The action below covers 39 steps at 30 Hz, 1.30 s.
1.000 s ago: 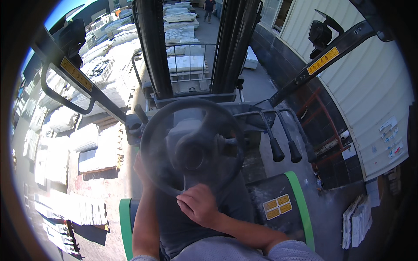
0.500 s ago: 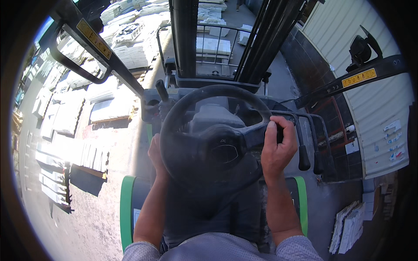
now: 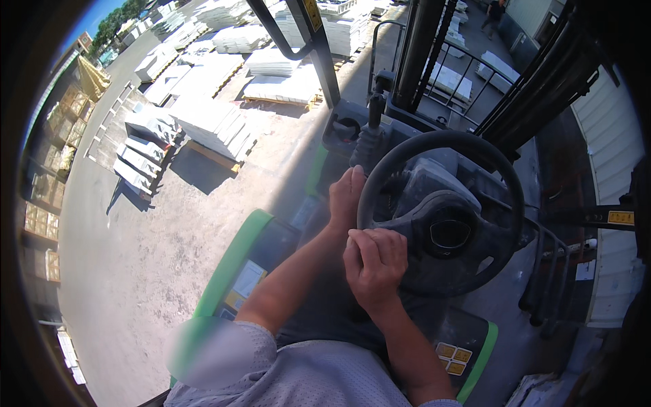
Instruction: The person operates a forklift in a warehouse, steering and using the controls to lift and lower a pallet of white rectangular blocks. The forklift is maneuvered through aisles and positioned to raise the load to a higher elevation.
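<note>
The black steering wheel (image 3: 444,138) of a forklift is in front of me, right of the middle. My right hand (image 3: 377,266) is closed at its lower left, by the end of a spoke; whatever its fingers wrap there is hidden in the fist. Just beyond it, my left hand (image 3: 344,197) lies against the outer left side of the rim. The rim covers most of its fingers, so its grip does not show. A black upright lever (image 3: 373,122) with a ribbed boot rises past the left fingertips.
Beyond the wheel stand the dark mast (image 3: 434,61) and a barred load guard (image 3: 468,64). Pale slab stacks (image 3: 213,129) fill the yard at left. Several control levers (image 3: 542,285) hang at right, near a corrugated wall (image 3: 614,271). Someone in dark clothes (image 3: 495,15) is far ahead.
My right hand has travelled from the wheel's right side to its lower left, and the wheel has turned. The view has swung left, showing more yard. My left hand stays by the left rim.
</note>
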Each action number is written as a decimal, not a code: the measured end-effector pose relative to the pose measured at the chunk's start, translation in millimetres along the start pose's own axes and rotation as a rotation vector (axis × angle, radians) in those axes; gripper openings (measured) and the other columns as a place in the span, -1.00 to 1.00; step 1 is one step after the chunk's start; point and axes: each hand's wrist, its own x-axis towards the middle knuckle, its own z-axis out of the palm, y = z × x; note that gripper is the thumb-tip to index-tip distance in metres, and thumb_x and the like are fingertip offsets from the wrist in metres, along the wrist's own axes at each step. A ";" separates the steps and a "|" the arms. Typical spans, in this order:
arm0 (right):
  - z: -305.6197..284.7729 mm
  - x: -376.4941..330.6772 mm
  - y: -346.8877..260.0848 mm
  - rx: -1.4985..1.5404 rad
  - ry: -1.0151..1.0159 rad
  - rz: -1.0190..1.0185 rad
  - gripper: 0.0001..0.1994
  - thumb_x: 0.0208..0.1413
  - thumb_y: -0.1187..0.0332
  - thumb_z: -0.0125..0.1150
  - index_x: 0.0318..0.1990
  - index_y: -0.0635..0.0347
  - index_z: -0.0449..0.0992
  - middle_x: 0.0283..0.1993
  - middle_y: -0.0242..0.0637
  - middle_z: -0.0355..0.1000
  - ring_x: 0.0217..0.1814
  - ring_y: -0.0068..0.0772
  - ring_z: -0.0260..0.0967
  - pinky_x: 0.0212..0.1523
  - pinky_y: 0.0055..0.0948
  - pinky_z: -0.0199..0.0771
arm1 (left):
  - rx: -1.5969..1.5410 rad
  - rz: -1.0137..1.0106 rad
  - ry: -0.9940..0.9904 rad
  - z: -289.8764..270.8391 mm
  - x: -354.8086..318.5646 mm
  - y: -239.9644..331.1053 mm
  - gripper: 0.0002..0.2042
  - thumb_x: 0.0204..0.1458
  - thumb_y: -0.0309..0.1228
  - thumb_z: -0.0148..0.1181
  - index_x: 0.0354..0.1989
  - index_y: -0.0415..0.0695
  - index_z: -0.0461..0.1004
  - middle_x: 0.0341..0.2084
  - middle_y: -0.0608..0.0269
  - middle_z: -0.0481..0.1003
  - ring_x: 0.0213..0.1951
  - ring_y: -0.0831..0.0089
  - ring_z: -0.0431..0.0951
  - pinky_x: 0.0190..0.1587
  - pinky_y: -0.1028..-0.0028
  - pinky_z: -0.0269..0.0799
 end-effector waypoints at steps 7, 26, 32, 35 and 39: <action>11.6 -24.2 -20.9 -0.112 0.145 0.194 -0.82 0.11 0.48 0.36 -0.12 0.17 0.56 -0.18 -0.27 0.52 -0.15 -0.19 0.49 -0.05 -0.15 0.45 | 0.422 0.315 0.034 -136.7 100.0 -82.4 -0.75 0.40 -0.43 -0.03 -0.27 -0.29 0.53 -0.44 0.03 0.57 -0.39 0.26 0.57 -0.30 0.28 0.47; 197.0 118.3 -101.0 -0.314 0.589 0.175 -0.88 -0.02 0.45 0.27 -0.33 0.30 0.51 -0.29 -0.10 0.39 -0.13 -0.08 0.35 0.08 -0.06 0.36 | 0.428 0.599 -0.166 -253.7 86.1 -144.7 -0.67 0.39 -0.36 0.08 0.19 -0.33 0.45 -0.23 -0.05 0.64 -0.38 0.14 0.63 -0.27 0.26 0.56; 232.6 70.2 -223.5 -0.200 0.442 0.102 -0.86 -0.06 0.45 0.25 -0.32 0.26 0.49 -0.27 -0.18 0.38 -0.16 -0.15 0.34 -0.02 -0.14 0.39 | -0.342 -0.093 -0.216 -312.5 44.4 -104.2 -0.61 0.45 -0.24 -0.11 0.28 -0.23 0.37 -0.06 0.11 0.56 -0.16 0.37 0.58 0.04 0.41 0.44; 241.4 59.6 -267.7 -0.213 0.418 0.160 -0.86 -0.02 0.43 0.23 -0.29 0.27 0.56 -0.28 -0.14 0.43 -0.19 -0.15 0.36 -0.02 -0.16 0.43 | -0.122 0.111 -0.244 -335.0 54.6 -86.9 -0.66 0.38 -0.30 -0.06 0.20 -0.22 0.39 -0.13 0.12 0.55 -0.20 0.36 0.58 -0.02 0.40 0.45; 248.3 59.4 -323.7 -0.128 0.386 0.205 -0.85 -0.03 0.41 0.25 -0.30 0.25 0.54 -0.29 -0.18 0.43 -0.22 -0.16 0.41 -0.07 -0.17 0.49 | -0.032 0.225 -0.300 -362.0 76.9 -74.9 -0.72 0.29 -0.39 0.02 0.09 -0.21 0.43 -0.22 0.13 0.55 -0.26 0.36 0.58 -0.10 0.39 0.45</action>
